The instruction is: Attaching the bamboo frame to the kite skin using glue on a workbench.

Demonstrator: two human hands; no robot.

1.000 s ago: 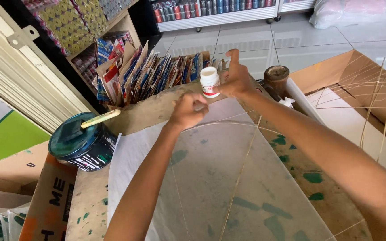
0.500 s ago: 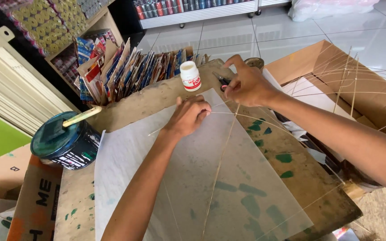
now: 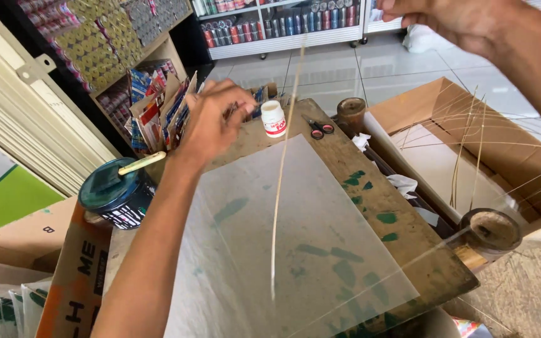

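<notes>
Right hand [image 3: 452,22] raised, pinching a thin bamboo stick [image 3: 281,169] — left hand [image 3: 211,119] loosely curled, holding nothing visible, above the worktop [image 3: 408,244] near a glue bottle [image 3: 273,119].

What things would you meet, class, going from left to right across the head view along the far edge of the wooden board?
Dark round tin → left hand → white glue bottle → scissors → bamboo cup → open cardboard box.
</notes>
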